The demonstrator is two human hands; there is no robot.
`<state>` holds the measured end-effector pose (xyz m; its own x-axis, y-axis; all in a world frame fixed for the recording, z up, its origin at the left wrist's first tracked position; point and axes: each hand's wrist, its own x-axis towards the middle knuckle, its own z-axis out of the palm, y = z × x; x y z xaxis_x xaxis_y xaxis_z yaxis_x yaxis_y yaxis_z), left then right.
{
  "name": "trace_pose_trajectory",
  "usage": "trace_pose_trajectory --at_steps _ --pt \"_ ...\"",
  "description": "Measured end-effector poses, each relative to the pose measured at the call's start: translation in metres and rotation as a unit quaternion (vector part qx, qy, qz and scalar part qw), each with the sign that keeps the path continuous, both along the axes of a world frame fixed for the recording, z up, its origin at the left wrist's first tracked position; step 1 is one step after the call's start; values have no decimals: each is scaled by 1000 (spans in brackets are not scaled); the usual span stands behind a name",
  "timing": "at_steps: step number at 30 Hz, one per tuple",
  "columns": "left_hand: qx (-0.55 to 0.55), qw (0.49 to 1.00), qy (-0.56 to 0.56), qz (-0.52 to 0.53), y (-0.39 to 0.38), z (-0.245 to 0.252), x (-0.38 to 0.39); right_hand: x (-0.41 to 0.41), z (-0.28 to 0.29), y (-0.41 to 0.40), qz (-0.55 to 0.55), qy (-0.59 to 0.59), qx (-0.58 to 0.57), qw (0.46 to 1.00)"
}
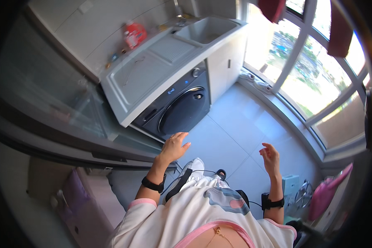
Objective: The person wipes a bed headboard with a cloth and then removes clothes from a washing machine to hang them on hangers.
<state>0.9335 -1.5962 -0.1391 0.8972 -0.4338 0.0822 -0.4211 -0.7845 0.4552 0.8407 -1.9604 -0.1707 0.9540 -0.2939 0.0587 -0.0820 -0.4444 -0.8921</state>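
Note:
My left hand (pixel 174 146) is raised in the air with nothing in it, thumb apart from the fingers. In the picture it appears just below the dark front-loading washing machine (pixel 183 108), whose round door looks closed and whose panel is lit. My right hand (pixel 270 158) hangs over the tiled floor (pixel 228 136), empty, its fingers loosely curled and spread. Above the washing machine runs a pale laundry counter (pixel 148 80) with a ribbed washboard area (pixel 176 48) and a sink basin (pixel 207 31). A thin cord-like thing (pixel 131 71) lies on the counter.
A red detergent bottle (pixel 136 34) stands at the counter's back. A glass sliding door (pixel 80 114) is on the left. Shoes (pixel 255 82) sit on the ledge under the windows (pixel 303 68). A pink object (pixel 327 195) and a light-blue box (pixel 290 183) are at lower right.

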Motion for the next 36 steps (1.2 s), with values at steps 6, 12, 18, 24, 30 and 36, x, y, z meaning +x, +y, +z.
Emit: trace_pose_trajectory --at_steps 6,12,18,24,30,36 --pt "-95 977 -41 188 35 -11 30 97 14 40 127 13 28 991" --pt "-148 943 -108 277 65 -25 101 192 28 99 269 7 -14 963" --pt "-204 923 -91 314 81 -28 171 304 20 139 301 41 -61 951" --pt "-221 943 21 247 74 -43 199 388 -56 148 240 228 76 941" --pt "-172 951 101 236 55 -55 193 415 -82 145 206 353 204 889" --pt "-132 933 95 320 13 -59 164 436 -112 127 227 418 262 840"
